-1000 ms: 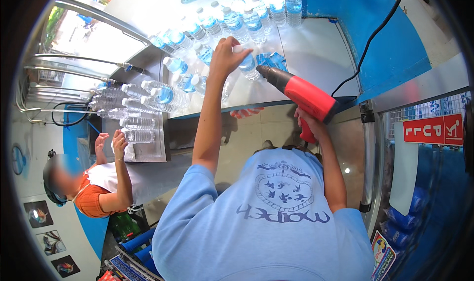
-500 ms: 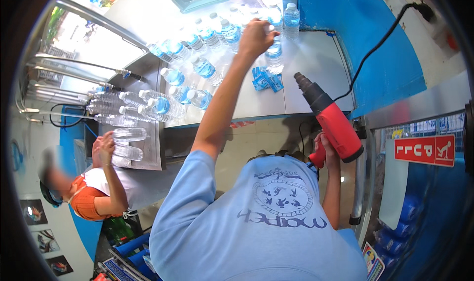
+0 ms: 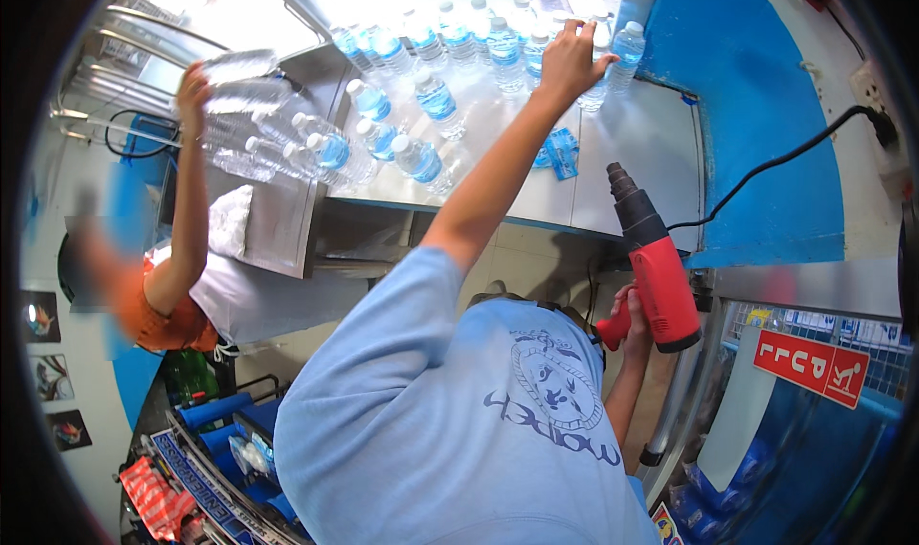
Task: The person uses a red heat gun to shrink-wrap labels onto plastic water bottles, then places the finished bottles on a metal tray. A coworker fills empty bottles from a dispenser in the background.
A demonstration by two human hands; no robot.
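My left hand [image 3: 571, 64] is stretched over the steel counter, its thumb and fingers apart beside the top of a clear water bottle [image 3: 593, 92] with a blue label. That bottle stands upright at the right end of a cluster of labelled bottles [image 3: 504, 55]. Low on the right, my right hand [image 3: 636, 323] is wrapped round the handle of a red and black heat gun [image 3: 662, 282], whose dark nozzle points up toward the counter. Small blue label sleeves [image 3: 562, 155] lie flat on the counter below my left forearm's far end.
At left, a person in an orange top [image 3: 168, 306] has an arm raised to clear, unlabelled bottles [image 3: 239, 66]. The heat gun's black cord [image 3: 766, 174] runs to a wall outlet [image 3: 868, 90]. A glass door with a red sign [image 3: 812, 365] stands at right.
My left hand's fingers have spread from the bottle top they were closed around. The heat gun stays in my right hand. The person at left has raised an arm toward the unlabelled bottles.
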